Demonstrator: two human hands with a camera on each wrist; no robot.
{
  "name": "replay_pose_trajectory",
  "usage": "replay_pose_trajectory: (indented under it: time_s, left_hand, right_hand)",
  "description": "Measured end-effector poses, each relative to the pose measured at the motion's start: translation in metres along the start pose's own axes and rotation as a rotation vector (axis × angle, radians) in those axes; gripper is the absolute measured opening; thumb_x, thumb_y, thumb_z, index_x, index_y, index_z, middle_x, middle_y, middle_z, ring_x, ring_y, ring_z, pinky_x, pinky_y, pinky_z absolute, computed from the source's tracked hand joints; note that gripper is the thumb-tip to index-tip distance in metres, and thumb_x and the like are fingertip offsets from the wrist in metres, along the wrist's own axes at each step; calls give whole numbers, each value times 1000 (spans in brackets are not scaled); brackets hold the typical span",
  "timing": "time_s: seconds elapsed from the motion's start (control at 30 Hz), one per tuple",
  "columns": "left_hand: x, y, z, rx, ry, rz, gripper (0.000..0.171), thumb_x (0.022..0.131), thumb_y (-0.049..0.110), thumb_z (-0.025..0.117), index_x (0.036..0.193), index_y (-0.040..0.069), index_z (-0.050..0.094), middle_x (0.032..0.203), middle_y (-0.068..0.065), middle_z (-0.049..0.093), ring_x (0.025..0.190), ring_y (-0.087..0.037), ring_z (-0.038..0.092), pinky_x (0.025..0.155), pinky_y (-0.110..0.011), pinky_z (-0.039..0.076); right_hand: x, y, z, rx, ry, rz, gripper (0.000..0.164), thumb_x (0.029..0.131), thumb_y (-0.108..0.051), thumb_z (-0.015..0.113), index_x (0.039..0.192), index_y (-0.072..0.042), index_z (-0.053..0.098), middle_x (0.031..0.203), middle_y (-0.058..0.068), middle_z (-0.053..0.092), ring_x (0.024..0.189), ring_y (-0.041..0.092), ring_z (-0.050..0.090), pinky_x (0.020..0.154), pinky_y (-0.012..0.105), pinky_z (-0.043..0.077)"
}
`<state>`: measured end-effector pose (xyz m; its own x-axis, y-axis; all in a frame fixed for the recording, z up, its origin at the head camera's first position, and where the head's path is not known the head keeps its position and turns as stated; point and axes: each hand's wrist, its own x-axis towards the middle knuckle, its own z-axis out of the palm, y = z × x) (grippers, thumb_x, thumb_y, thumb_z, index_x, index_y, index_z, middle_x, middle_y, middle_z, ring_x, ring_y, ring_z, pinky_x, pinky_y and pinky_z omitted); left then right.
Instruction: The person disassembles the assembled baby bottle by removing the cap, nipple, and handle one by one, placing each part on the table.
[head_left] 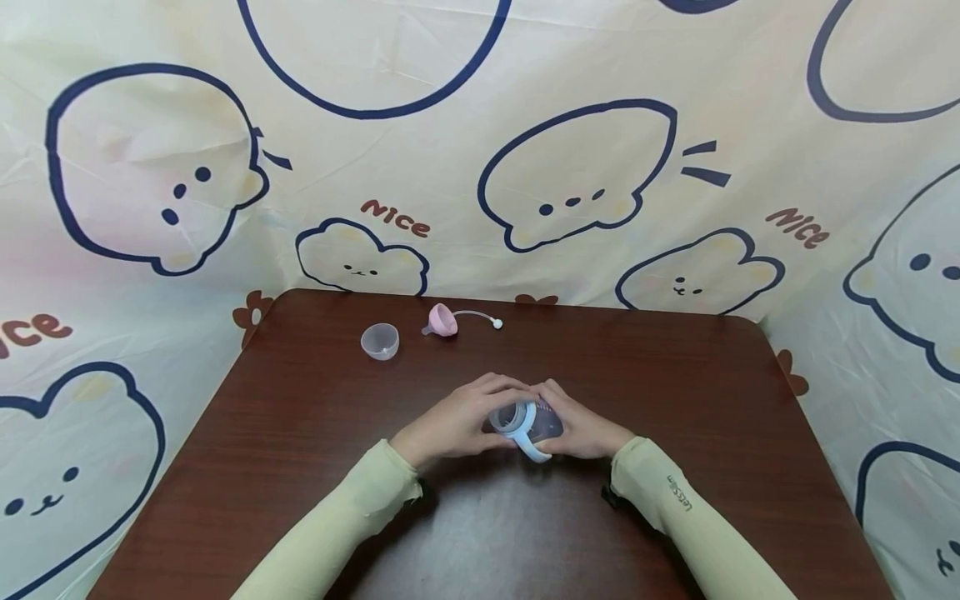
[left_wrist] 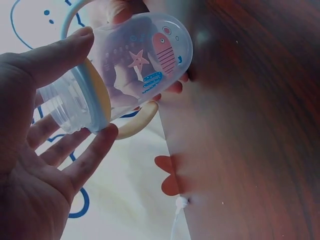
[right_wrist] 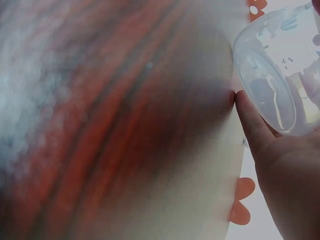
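A clear baby bottle [head_left: 546, 423] with a sea-animal print is held tilted above the table, its open threaded neck toward my left hand [head_left: 468, 418]. Around the neck sits a light blue ring with two handles [left_wrist: 91, 97]. In the left wrist view, my left thumb and fingers pinch this ring and neck. My right hand [head_left: 588, 427] grips the bottle's body from the other side. The rounded base [right_wrist: 265, 92] shows in the right wrist view, beside the right hand [right_wrist: 287, 170]; most of that hand's fingers are hidden there.
Toward the back of the brown table [head_left: 660, 375] lie a clear cup-shaped cover [head_left: 380, 342] and a pink bottle cap [head_left: 442, 320] with a thin straw tube ending in a white weight [head_left: 497, 323]. A printed cloth [head_left: 450, 167] hangs around the table.
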<state>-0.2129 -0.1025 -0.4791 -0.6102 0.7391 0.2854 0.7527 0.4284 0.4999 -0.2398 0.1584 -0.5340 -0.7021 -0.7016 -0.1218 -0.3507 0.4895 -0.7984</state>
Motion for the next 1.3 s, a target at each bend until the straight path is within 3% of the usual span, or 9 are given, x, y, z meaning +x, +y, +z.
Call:
replay_pose_trajectory:
  time_s: [0.5,1.3]
  left_hand:
    - [-1,2,-7,5,7,8,67,81,22,91,141,19,62,140,1,61,130,-15,53,107,-37,51]
    - [-10,1,-20,-11,58,-21,68,79,24,92,141,20,63,142,-3,61,132,-16,54,109,-41,50]
  right_hand:
    - [2,-1,-2,11,6,18,72,90,-28,82,148,-28,39,136,-1,40,122,20,47,99,39,46]
    - [0,-1,-2,18,4,7,79,87,-27,84,151,-25,37,138,2,39,125,21,45,102,43,42]
